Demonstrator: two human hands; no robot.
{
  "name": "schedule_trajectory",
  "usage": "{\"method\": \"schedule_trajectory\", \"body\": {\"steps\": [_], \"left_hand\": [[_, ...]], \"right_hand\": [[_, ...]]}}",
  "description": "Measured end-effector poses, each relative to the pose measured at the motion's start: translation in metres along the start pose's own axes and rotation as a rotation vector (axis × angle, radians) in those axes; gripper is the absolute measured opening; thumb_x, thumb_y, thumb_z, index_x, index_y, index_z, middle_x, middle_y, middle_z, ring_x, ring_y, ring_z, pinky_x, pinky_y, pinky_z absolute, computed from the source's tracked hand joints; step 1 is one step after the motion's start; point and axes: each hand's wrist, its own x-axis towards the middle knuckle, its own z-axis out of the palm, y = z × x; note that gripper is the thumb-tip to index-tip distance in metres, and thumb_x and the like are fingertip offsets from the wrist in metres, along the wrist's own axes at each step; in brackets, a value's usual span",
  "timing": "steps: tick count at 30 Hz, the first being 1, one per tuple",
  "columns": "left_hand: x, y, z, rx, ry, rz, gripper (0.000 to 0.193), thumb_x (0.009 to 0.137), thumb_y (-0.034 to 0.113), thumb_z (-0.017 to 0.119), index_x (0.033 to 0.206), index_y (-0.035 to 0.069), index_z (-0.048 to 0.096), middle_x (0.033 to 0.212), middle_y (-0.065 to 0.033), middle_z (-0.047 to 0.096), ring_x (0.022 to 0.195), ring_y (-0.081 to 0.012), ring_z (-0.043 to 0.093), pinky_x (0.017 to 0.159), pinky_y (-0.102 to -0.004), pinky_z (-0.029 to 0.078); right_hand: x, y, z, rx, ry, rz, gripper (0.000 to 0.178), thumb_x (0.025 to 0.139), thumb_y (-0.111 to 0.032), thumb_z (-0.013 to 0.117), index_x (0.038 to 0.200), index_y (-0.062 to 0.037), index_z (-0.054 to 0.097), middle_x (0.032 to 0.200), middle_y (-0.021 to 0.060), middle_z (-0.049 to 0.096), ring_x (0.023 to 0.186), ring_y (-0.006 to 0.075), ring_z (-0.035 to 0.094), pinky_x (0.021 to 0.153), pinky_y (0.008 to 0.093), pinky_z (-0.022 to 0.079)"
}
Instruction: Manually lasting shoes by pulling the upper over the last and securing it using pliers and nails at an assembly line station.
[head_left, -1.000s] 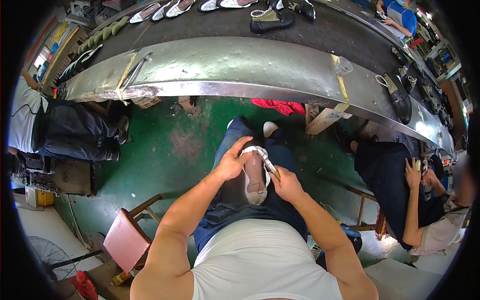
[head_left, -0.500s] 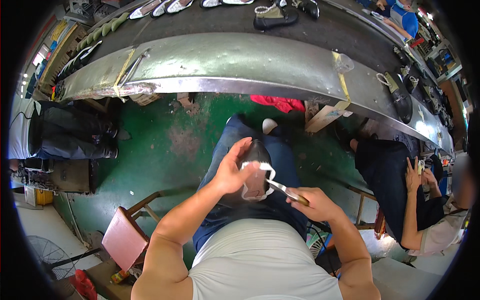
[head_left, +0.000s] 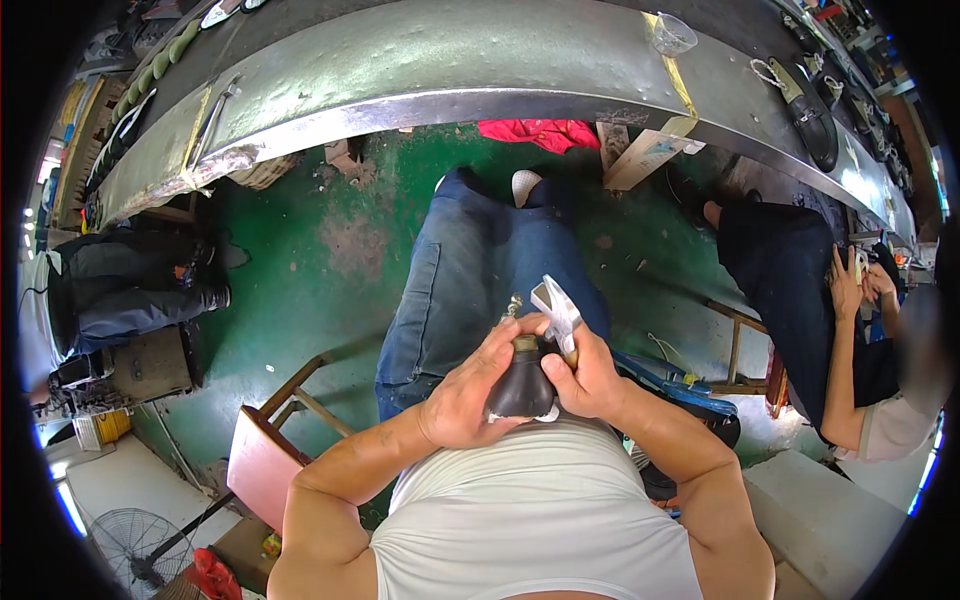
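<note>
Trousers of dark, creased cloth (head_left: 130, 310) mark a co-worker at far left; nearer, a wooden chair with a smooth pink seat (head_left: 262, 468) stands beside the person's left arm. Beyond the knees, a long, dull-silver metal surface (head_left: 400, 60) curves across the workshop.

At centre, held close against the white shirt and above the lap, is a dark, round-toed shoe with an olive patch and a white lower edge (head_left: 520, 392), its toe turned toward the body. The left hand (head_left: 465, 400) cups its left side, fingers curled over the far end. The smooth toe looks firm and perhaps a little slick, the olive part softer and more yielding; the whole is probably light enough for one palm and hardly fragile, though the white edge could fray or smudge. Its sides, behind the toe, appear the surest hold.

To its right, the right hand (head_left: 590, 375) is closed around the handle of a silver metal tool with a broad, blunt head (head_left: 558, 305), thumb against the shoe. Rigid and likely head-heavy, the tool seems best gripped by that handle.

At far right sits another co-worker in dark trousers (head_left: 775, 300), hands raised.
</note>
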Motion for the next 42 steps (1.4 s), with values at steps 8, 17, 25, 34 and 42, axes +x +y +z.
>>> {"method": "schedule_trajectory", "body": {"steps": [8,17,25,34,42], "left_hand": [[0.005,-0.001,0.003,0.098,0.054,-0.229,0.097,0.074,0.005,0.083,0.152,-0.003,0.025,0.152,-0.0302,0.036,0.141,-0.0535,0.034,0.118,-0.054,0.03],[0.037,-0.054,-0.005,-0.125,0.093,-0.62,0.036,0.107,0.03,0.043,0.113,-0.001,0.059,0.092,-0.0084,0.063,0.083,-0.0209,0.06,0.083,-0.0373,0.049],[0.012,-0.143,0.006,-1.294,0.767,-1.083,0.042,0.105,0.032,0.047,0.13,-0.001,0.051,0.114,-0.017,0.065,0.102,-0.0294,0.063,0.094,-0.045,0.049],[0.01,-0.092,0.007,0.166,0.226,-0.636,0.063,0.1,0.042,0.055,0.145,-0.001,0.045,0.141,-0.0262,0.049,0.13,-0.0376,0.051,0.109,-0.0405,0.04],[-0.002,-0.106,0.006,0.07,0.234,-1.126,0.051,0.106,0.042,0.047,0.102,-0.004,0.069,0.085,-0.0108,0.068,0.081,-0.0123,0.057,0.076,-0.0335,0.05]], "right_hand": [[0.026,0.002,-0.014,0.015,-0.029,0.176,0.037,0.098,-0.026,0.061,0.123,-0.0005,0.054,0.113,0.018,0.068,0.105,0.0322,0.068,0.092,0.0384,0.052],[0.017,0.003,-0.058,0.34,-0.15,0.396,0.079,0.069,-0.021,0.091,0.132,0.0016,0.049,0.13,0.0113,0.061,0.116,0.0166,0.058,0.103,0.0338,0.045],[0.025,0.037,-0.067,0.453,0.038,0.431,0.065,0.077,-0.031,0.085,0.123,-0.0024,0.05,0.115,0.0067,0.059,0.104,0.0133,0.056,0.092,0.0304,0.047],[0.068,0.055,-0.036,0.347,0.268,0.451,0.051,0.084,-0.039,0.083,0.107,-0.0024,0.055,0.087,-0.0007,0.055,0.073,0.0062,0.05,0.064,0.0253,0.047],[0.018,0.075,-0.009,0.178,0.074,0.769,0.035,0.082,-0.003,0.072,0.111,0.0007,0.053,0.085,0.0072,0.062,0.062,0.0135,0.062,0.052,0.0286,0.054]]}}
